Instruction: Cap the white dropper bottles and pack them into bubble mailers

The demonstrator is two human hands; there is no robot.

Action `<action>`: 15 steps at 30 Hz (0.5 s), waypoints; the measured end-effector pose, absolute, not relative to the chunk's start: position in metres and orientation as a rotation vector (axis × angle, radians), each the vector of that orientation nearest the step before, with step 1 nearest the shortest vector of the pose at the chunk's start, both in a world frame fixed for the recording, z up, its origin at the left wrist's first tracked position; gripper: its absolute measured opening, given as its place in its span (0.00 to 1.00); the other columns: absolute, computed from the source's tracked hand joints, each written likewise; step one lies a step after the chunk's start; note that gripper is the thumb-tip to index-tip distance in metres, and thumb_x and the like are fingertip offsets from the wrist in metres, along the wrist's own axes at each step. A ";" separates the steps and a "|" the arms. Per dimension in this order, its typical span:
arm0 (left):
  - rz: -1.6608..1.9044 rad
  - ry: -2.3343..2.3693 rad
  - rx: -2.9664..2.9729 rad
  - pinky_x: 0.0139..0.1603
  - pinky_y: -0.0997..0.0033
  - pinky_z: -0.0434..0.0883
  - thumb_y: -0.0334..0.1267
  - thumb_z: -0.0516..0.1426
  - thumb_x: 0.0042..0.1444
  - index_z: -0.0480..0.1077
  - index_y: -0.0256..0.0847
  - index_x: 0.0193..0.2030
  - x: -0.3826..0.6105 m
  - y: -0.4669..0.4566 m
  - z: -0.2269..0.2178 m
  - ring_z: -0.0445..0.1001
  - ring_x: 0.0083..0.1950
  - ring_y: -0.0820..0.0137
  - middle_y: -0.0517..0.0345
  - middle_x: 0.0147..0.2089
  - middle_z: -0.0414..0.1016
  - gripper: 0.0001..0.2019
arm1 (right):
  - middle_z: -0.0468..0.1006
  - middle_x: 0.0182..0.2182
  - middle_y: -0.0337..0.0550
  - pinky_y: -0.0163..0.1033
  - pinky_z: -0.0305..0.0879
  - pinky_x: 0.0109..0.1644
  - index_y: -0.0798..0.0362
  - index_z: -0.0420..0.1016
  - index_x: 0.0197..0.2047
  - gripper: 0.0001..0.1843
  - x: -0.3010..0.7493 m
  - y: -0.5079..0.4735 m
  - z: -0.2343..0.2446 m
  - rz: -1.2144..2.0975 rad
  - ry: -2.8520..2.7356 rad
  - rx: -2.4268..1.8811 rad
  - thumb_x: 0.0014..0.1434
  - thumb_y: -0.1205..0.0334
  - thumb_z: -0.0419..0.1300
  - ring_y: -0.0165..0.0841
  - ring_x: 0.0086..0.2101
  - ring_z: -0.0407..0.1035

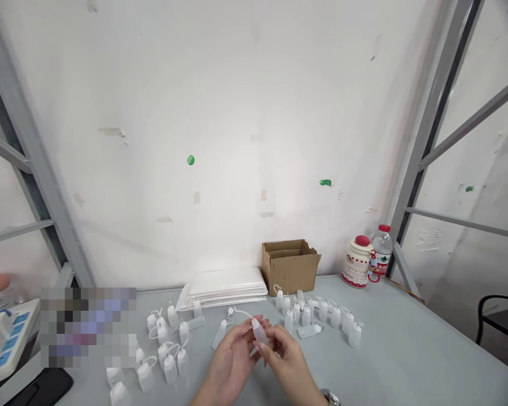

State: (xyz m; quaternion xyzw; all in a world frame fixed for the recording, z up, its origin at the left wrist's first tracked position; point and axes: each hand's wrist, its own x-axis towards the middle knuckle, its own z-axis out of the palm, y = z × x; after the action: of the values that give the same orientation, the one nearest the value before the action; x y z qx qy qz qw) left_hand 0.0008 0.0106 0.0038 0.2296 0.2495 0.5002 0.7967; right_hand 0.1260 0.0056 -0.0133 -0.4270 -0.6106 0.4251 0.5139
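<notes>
Both my hands meet low in the middle of the view over the grey table (406, 349). My left hand (228, 363) and my right hand (285, 361) together grip one small translucent white squeeze bottle (259, 331), its tethered cap (231, 311) dangling up and to the left. Several upright bottles of the same kind (322, 316) stand just behind my right hand. Another loose group of bottles (165, 349) sits to the left of my left hand, some lying down. A watch shows on my right wrist.
An open cardboard box (290, 265) stands at the wall, next to a stack of white sheets (226, 287). A patterned mug with a red lid (358, 262) and a water bottle (381, 251) sit at the back right. A black phone (42, 389) lies front left.
</notes>
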 end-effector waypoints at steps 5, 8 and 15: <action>1.065 0.512 0.490 0.46 0.65 0.63 0.32 0.51 0.49 0.73 0.36 0.37 0.001 0.009 0.005 0.71 0.44 0.64 0.51 0.37 0.77 0.12 | 0.66 0.25 0.39 0.35 0.60 0.32 0.54 0.75 0.31 0.15 0.129 0.003 -0.009 0.906 -1.553 -1.065 0.51 0.50 0.59 0.30 0.27 0.61; 1.063 0.500 0.516 0.49 0.64 0.62 0.33 0.52 0.50 0.73 0.37 0.37 0.001 0.008 0.005 0.70 0.45 0.64 0.51 0.38 0.76 0.11 | 0.67 0.26 0.39 0.35 0.60 0.32 0.53 0.74 0.31 0.13 0.129 0.001 -0.008 0.844 -1.591 -1.073 0.52 0.51 0.58 0.31 0.27 0.62; 1.082 0.534 0.650 0.46 0.66 0.61 0.30 0.54 0.49 0.73 0.38 0.32 0.003 0.004 0.011 0.70 0.41 0.66 0.54 0.36 0.75 0.07 | 0.68 0.27 0.40 0.34 0.62 0.33 0.52 0.74 0.30 0.10 0.129 -0.002 -0.011 0.760 -1.650 -1.060 0.54 0.55 0.57 0.31 0.28 0.63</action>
State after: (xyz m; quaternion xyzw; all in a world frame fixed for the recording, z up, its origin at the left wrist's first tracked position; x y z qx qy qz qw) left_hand 0.0034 0.0041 0.0111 0.3003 0.2464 0.4996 0.7743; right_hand 0.1287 -0.0022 -0.0114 -0.4376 -0.6812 0.3138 0.4960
